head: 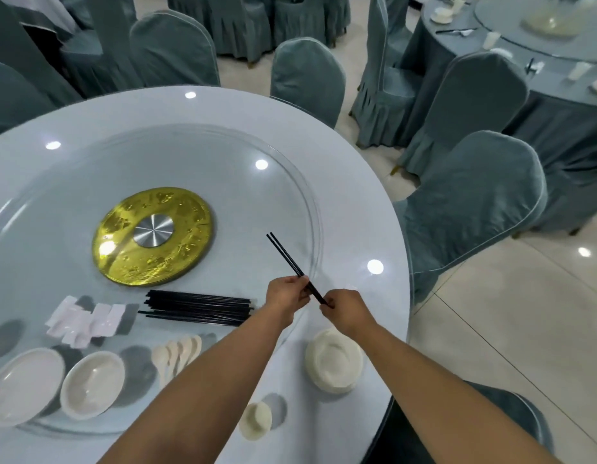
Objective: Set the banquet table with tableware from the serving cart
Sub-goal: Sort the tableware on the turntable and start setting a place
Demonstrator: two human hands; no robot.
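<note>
Two bare arms are reaching up from the bottom of the frame, and both hands are meeting at the lower middle. Together they are holding one pair of black chopsticks (292,266) in the air, just above the glass turntable (290,155). For the grip, the left hand (287,298) is pinching the sticks near the middle, and the right hand (345,311) is pinching their lower ends. The tips are pointing toward the upper left.

Left of the hands, a pile of black chopsticks (196,308) is lying on the glass. Near it are white chopstick rests (86,319), spoons (178,353) and two bowls (93,383). A stack of small plates (334,361) is sitting on the table (357,209) just below the right hand, and a little cup (256,420) is sitting lower down.

Things could go wrong from here. The sticks are thin and smooth, so one might be slipping out and rolling off the round edge to the floor. The glass may be turning if it gets bumped, and then the piles could be sliding.

The table is round, pale and shiny, with ceiling lights shining on it and a gold disc (153,236) in the middle. Chairs in blue-gray covers (474,209) are standing around it on a tiled floor. Another table (558,105), partly laid, is showing at the upper right.
</note>
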